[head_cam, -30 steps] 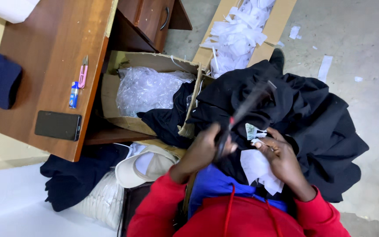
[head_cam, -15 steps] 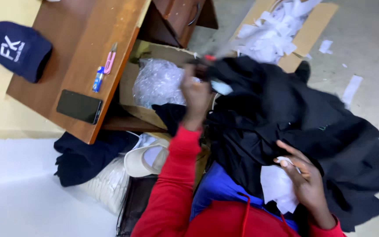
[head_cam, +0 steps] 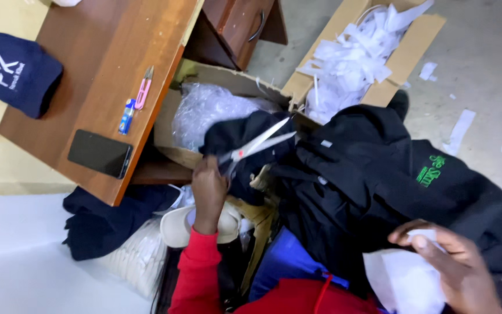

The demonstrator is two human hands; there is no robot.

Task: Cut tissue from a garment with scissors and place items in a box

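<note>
My left hand (head_cam: 209,185), in a red sleeve, is shut on the handles of a pair of scissors (head_cam: 257,144). Their open blades point up and right over a dark cloth at the edge of a cardboard box (head_cam: 167,125). My right hand (head_cam: 457,264) at the lower right pinches a white piece of paper or fabric (head_cam: 402,279). A black garment (head_cam: 373,174) with a small green print lies heaped across my lap between the two hands.
A wooden desk (head_cam: 106,70) at the left carries a black phone (head_cam: 99,153), a navy cap (head_cam: 15,70), pink snips (head_cam: 143,90) and a small blue tube (head_cam: 126,115). A second box (head_cam: 413,46) holds white strips. A crumpled plastic bag (head_cam: 216,107) fills the near box. A white cap (head_cam: 175,224) and dark cloth (head_cam: 100,221) lie on the floor.
My left hand carried the scissors off the garment, up toward the box, then down and left. My right hand dropped to the lower right with the white piece. The view shifted.
</note>
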